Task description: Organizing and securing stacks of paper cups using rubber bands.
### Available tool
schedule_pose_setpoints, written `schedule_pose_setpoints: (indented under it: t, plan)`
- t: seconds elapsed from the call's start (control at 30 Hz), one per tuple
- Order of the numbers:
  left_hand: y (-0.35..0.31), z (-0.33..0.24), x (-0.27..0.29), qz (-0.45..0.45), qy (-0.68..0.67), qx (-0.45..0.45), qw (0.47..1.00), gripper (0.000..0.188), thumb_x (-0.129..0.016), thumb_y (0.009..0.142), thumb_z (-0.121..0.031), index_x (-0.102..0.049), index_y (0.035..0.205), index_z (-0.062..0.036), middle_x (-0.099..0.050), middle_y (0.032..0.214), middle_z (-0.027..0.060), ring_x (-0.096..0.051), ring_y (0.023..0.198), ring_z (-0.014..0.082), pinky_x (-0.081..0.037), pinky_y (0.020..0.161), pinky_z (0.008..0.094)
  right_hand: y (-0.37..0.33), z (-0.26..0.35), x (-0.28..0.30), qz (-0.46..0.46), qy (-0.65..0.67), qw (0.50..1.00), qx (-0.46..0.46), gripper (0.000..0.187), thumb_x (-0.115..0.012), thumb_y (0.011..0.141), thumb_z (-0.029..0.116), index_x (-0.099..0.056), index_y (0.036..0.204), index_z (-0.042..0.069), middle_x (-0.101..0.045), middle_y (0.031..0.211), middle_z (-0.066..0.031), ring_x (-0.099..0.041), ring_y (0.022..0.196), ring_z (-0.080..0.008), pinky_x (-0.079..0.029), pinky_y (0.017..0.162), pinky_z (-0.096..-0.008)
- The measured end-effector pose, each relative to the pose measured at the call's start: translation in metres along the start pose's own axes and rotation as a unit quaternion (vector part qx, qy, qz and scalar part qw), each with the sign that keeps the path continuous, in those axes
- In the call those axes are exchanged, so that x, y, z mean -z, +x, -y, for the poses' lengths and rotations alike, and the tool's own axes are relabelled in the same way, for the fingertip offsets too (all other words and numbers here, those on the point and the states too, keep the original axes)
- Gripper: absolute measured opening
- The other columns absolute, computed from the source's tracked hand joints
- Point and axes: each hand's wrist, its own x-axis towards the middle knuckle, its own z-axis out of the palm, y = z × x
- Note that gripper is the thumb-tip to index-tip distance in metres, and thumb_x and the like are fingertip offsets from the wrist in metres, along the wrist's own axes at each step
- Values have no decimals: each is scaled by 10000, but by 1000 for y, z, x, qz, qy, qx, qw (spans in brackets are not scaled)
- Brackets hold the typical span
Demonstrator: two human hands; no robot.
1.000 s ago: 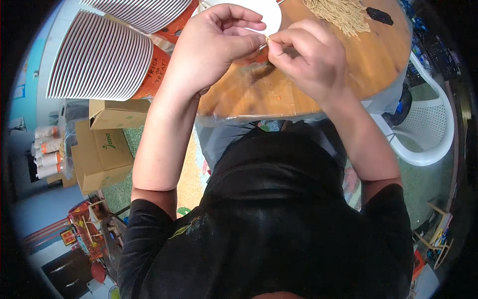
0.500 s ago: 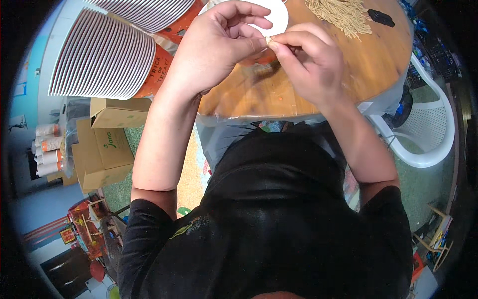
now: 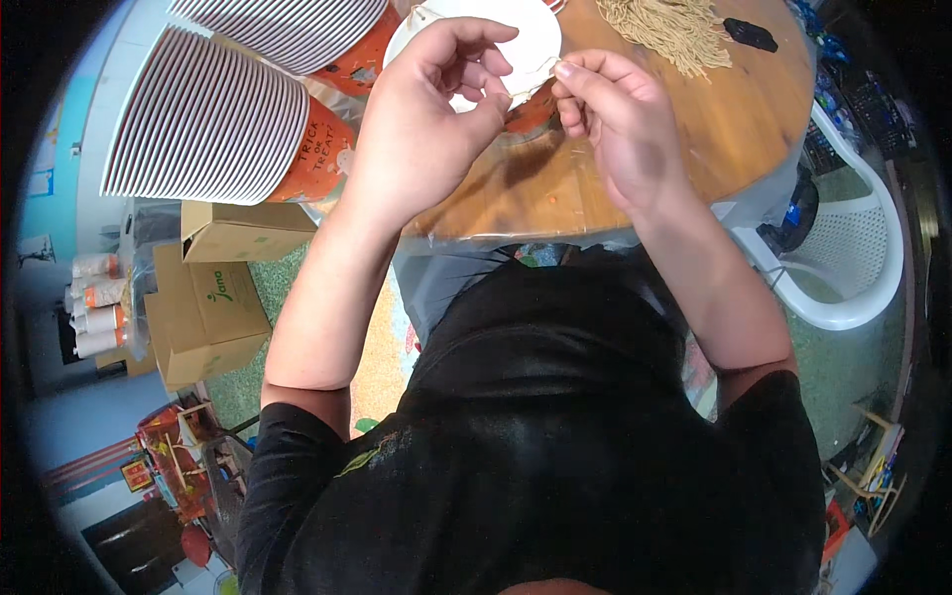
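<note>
At the left edge of the wooden table [image 3: 724, 134] we see stacked orange buckets [image 3: 213, 119] with white rims. Our left hand [image 3: 426, 119] pinches a thin pale cord [image 3: 533, 91] at the thumb tip, before a single white-mouthed bucket [image 3: 537, 28]. The cord spans above the table to our right hand [image 3: 620, 109], gripped between thumb and fingers. Toward the right edge lie tan strands [image 3: 674, 32], a black object [image 3: 751, 35] just beside.

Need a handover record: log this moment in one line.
left hand: pinching string | right hand: pinching string | table: beige strand bundle
</note>
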Motion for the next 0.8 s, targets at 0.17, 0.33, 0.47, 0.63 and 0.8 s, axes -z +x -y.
schedule_pose_setpoints:
  t: [0.17, 0.33, 0.47, 0.63, 0.8]
  plan:
    - [-5, 7, -6, -54, -12, -25, 998, 372, -702, 980, 45, -696, 1349, -2, -805, 1103, 44, -710, 973, 93, -579, 933, 268, -3, -2, -1, 12, 35, 999, -7, 123, -766, 1061, 181, -763, 1065, 59, -729, 913, 29, -629, 774, -41, -492, 701, -225]
    - [-9, -3, -14, -52, 71, -27, 996, 294, -718, 955, 21, -737, 1249, 10, -830, 1073, 67, -737, 968, 128, -600, 923, 291, -11, 2, -5, 40, -12, 999, 4, 139, -767, 1063, 177, -762, 1097, 42, -746, 947, 19, -638, 801, -38, -502, 723, -223]
    - [-9, 2, -16, -76, 5, -12, 997, 294, -736, 932, 32, -738, 1225, 5, -823, 1040, 86, -767, 962, 140, -614, 919, 302, -13, 5, -7, 39, -7, 999, -3, 145, -760, 1069, 178, -758, 1104, 37, -746, 950, 16, -638, 805, -45, -509, 732, -227]
    - [-9, -12, -16, -85, 56, 37, 994, 265, -749, 922, 28, -728, 1186, 10, -815, 984, 83, -782, 937, 148, -629, 889, 312, -17, 1, -3, 46, -4, 999, 2, 149, -752, 1073, 182, -747, 1103, 35, -744, 948, 5, -639, 809, -52, -510, 741, -232]
    - [-8, -20, -14, -64, 133, 73, 986, 200, -765, 941, -9, -727, 1137, 15, -809, 947, 92, -789, 892, 158, -642, 862, 328, -27, -4, -3, 28, 45, 998, -16, 145, -755, 1069, 186, -737, 1088, 43, -712, 909, 23, -627, 797, -54, -504, 739, -234]
